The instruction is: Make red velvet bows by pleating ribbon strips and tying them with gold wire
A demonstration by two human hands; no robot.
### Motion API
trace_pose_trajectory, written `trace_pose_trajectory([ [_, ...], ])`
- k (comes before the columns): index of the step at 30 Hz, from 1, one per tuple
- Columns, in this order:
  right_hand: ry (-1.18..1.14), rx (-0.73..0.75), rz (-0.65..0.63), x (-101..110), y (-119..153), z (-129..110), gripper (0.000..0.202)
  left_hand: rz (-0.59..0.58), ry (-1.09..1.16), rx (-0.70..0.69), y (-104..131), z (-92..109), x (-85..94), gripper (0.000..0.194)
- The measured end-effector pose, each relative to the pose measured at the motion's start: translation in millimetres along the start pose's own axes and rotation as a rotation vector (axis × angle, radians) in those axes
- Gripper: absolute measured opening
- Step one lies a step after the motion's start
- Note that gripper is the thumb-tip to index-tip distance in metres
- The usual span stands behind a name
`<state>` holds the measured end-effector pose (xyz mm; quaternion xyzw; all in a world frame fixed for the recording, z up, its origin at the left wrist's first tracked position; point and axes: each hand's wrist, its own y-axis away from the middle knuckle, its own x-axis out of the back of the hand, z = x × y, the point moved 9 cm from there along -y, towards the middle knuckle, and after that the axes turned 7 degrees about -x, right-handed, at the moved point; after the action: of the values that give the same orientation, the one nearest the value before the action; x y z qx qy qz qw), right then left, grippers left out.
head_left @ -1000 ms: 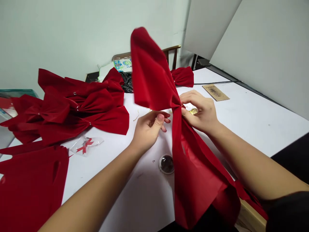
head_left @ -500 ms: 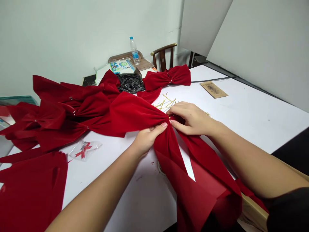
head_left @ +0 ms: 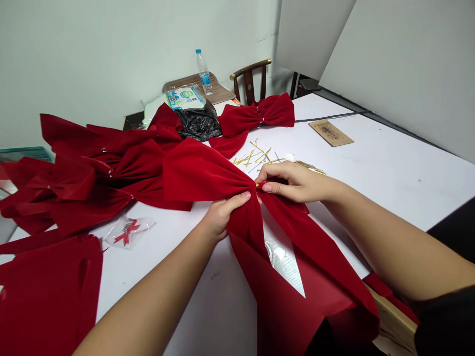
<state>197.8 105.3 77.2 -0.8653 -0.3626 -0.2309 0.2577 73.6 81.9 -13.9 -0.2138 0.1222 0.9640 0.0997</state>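
Holding red cloth (head_left: 208, 173) now above the tabletop (head_left: 389, 183), bunched tight at the middle! Clamping that gather in the left grip (head_left: 222, 212), with the thumb on top; pinching a gold tie (head_left: 257, 185) right there in the right grip (head_left: 293, 180). Looking just beyond to scattered gold strips (head_left: 260, 157), left to heaped red bows (head_left: 122, 168), and further back to a black plastic bag (head_left: 200, 123).

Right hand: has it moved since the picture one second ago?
Yes. Judged against the brown cardboard lying on the table, the right hand has moved left and nearer the person.
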Motion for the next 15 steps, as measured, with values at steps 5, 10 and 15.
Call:
trace_pose_trajectory([
  [5, 0.048, -0.01, 0.013, -0.2, 0.5, -0.8, 0.031, -0.014, 0.002, 0.002, -0.8, -1.6, -0.9, 0.042],
  [10, 0.223, -0.01, 0.037, 0.9, 3.9, -8.4, 0.028, -0.167, 0.017, 0.011, -0.4, -7.9, -16.0, 0.046],
  [15, 0.232, -0.073, -0.024, 19.7, 14.0, -46.7, 0.019, -0.202, -0.084, -0.099, -3.9, -8.1, -10.1, 0.05],
])
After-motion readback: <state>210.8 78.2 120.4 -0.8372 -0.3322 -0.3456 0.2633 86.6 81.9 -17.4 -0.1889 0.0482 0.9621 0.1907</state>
